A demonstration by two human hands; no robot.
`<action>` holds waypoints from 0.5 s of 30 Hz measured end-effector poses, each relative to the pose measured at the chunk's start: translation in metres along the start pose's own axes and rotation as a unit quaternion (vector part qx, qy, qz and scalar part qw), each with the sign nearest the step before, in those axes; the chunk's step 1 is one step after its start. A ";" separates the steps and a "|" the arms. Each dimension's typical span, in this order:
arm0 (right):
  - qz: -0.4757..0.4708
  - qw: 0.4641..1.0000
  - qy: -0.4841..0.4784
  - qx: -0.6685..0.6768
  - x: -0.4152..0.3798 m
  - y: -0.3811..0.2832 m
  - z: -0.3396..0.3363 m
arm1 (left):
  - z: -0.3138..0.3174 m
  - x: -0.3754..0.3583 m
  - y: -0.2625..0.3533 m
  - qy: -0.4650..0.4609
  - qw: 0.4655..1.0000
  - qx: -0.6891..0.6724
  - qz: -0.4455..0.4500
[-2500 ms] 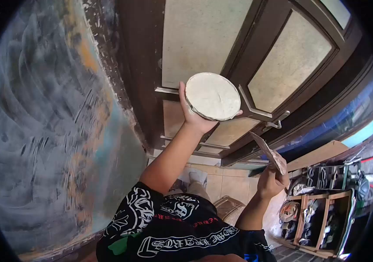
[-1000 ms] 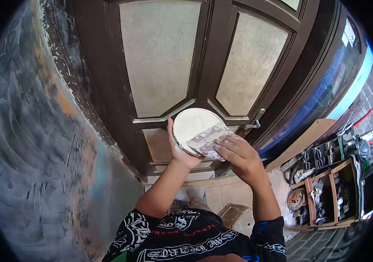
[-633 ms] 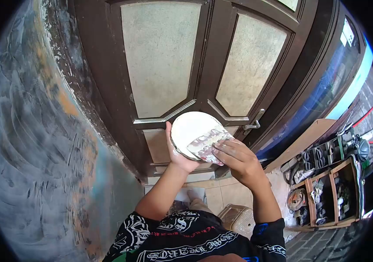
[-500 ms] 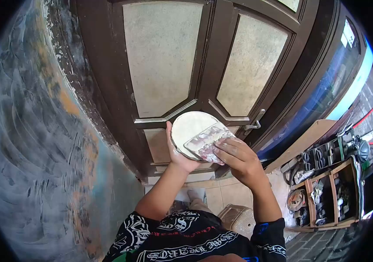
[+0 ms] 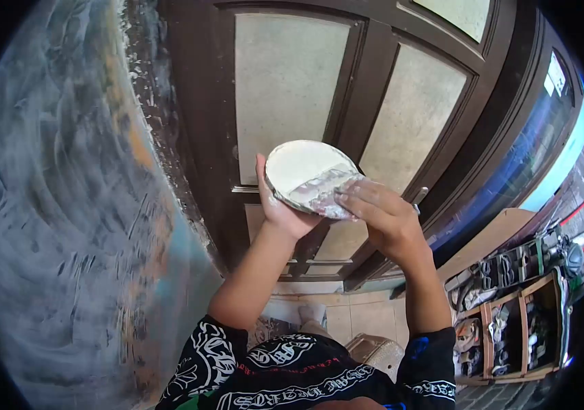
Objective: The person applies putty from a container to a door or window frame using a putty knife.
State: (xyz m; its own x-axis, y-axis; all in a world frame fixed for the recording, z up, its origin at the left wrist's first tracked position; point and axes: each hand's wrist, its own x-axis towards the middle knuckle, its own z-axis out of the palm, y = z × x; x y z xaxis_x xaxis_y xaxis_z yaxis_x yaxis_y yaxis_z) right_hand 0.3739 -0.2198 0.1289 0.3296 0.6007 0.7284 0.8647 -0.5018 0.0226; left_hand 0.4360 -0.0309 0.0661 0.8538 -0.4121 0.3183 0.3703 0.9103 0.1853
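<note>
My left hand [image 5: 284,213] supports a round, shallow plate [image 5: 299,161] coated with smooth white paste, its thumb along the left rim and its palm beneath. Across the lower right of the plate lies a flat, paste-smeared scraper [image 5: 321,190]. My right hand [image 5: 386,217] is closed on the scraper, fingers pressed on its upper face; the thumb is hidden. Both hands are raised before a brown door [image 5: 357,102] with pale panels. White smears show on the fingers and on the left palm.
To the left rises a wall [image 5: 80,225] with grey, streaky plaster and a rough edge beside the door frame. A door handle [image 5: 420,197] sticks out behind my right hand. A wooden rack [image 5: 487,335] with shoes stands at the right. A woven-looking stool [image 5: 377,352] is near my legs.
My view has swung left, so wall and door sit farther right. The plate appears higher and more tilted, and the scraper remains against it in my right hand.
</note>
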 end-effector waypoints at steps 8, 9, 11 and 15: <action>-0.072 0.994 0.076 0.016 0.079 -0.008 0.006 | 0.061 -0.019 0.064 0.050 0.986 0.116 0.105; -0.080 0.992 0.093 0.036 0.090 -0.008 0.007 | 0.070 -0.024 0.071 0.054 0.985 0.117 0.113; -0.084 0.990 0.078 0.081 0.108 -0.010 0.014 | 0.077 -0.035 0.089 0.013 0.984 0.121 0.130; -0.122 0.976 0.110 0.140 0.140 -0.021 0.027 | 0.079 -0.060 0.123 -0.102 0.974 0.141 0.142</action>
State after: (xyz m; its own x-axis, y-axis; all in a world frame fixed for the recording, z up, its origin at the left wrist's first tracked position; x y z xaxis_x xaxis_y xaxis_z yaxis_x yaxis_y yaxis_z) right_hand 0.4126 -0.1079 0.2120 0.0375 0.5177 0.8547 0.9872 -0.1519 0.0487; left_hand 0.4012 0.1030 0.1433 0.8064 -0.1708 0.5661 -0.0106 0.9531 0.3026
